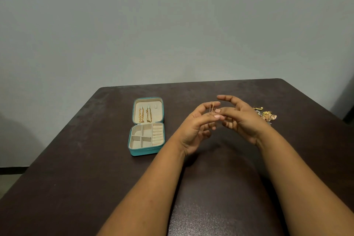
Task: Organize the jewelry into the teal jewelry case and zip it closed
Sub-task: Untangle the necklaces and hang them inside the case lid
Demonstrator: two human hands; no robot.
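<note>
- No brand, label or writing can be read anywhere.
- The left grip [199, 120] pinches a thin gold chain [211, 108] between thumb and forefinger, raised above the dark bench [76, 159].
- The right grip [237, 119] has its fingers loosely spread, fingertips meeting the left grip at the chain; whether it pinches the chain cannot be told.
- The teal jewelry case [146, 126] lies open, well to the left of both grips: cream lining, divided tray, ring rolls, and two gold chains [145, 115] hanging in the lid.
- A heap of gold jewelry [266, 115] lies just beyond the right grip.
</note>
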